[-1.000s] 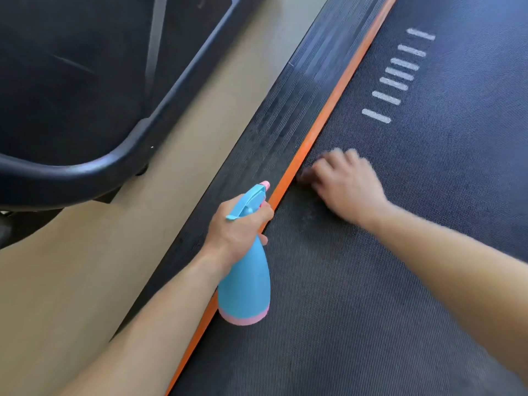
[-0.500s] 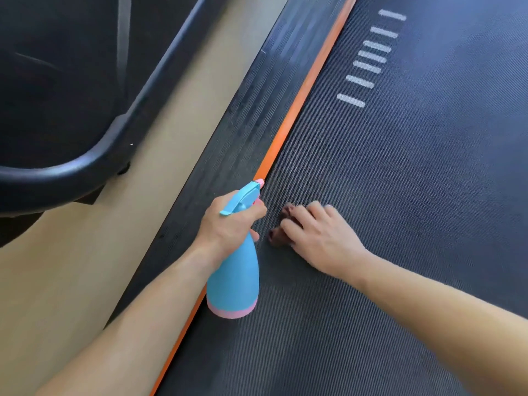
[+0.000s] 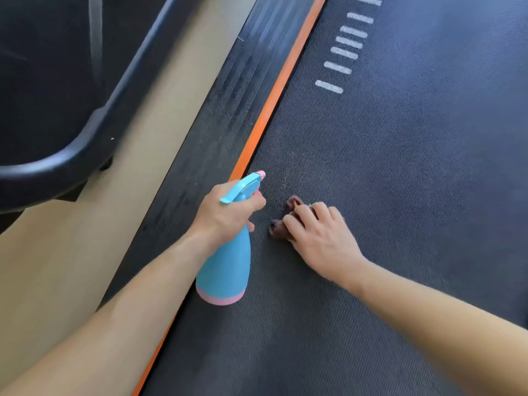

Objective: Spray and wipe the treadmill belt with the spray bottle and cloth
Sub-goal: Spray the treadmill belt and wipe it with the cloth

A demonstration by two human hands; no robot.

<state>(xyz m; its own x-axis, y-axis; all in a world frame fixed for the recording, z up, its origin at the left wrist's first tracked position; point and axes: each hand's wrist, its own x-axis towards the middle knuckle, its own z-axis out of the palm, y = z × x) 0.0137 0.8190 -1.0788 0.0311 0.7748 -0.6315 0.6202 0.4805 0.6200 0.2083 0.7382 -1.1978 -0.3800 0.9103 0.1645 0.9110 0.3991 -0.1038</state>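
On the treadmill belt (image 3: 400,172): a small brown cloth (image 3: 290,203) lay bunched near the left edge, only its front folds showing past the fingers.
Right hand (image 3: 321,238): knuckles up, fingers curled over the cloth, holding it down on the belt.
Spray bottle (image 3: 225,270): blue with a pink base and nozzle tip, held tilted over the belt's left edge, just beside the cloth, nozzle pointing away from the person.
Left hand (image 3: 225,215): wrapped round the bottle's neck below the trigger.
Left edge: an orange strip (image 3: 274,115) bordered the belt, with a ribbed dark side rail (image 3: 223,110) beyond it, then beige floor (image 3: 160,132) and a dark curved frame (image 3: 85,138).
Open room: bare belt stretched ahead and to the right; white dashes (image 3: 337,67) lay well ahead, near the strip.
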